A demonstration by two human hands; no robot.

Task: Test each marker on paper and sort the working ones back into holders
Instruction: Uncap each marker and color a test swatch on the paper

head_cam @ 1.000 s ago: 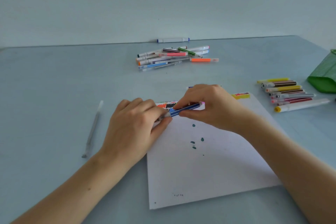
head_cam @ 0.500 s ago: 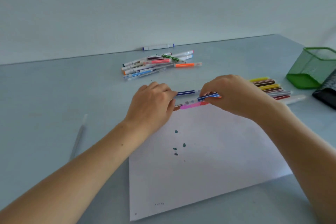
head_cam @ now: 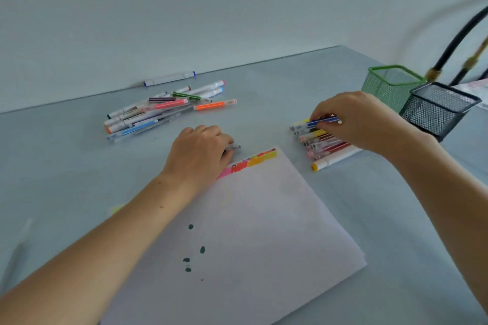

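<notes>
Right hand (head_cam: 361, 119), at 2 o'clock of the paper (head_cam: 250, 232), pinches a blue striped marker (head_cam: 323, 121) over the row of sorted markers (head_cam: 324, 144) on the bench (head_cam: 66, 166). Left hand (head_cam: 198, 153) rests curled on the paper's 11 o'clock corner, gripping a clear marker cap (head_cam: 233, 147). Untested markers (head_cam: 163, 111) lie at 11 o'clock; green mesh holder (head_cam: 388, 87) and black mesh holder (head_cam: 435, 111) stand at 2 o'clock.

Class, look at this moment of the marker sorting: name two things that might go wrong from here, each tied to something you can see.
1. The right hand holds the blue striped marker over the row of markers beside the paper; setting it down may nudge them into rolling.
2. The left hand grips a small clear piece, perhaps a cap, by the paper; the marker may be sorted uncapped.
</notes>
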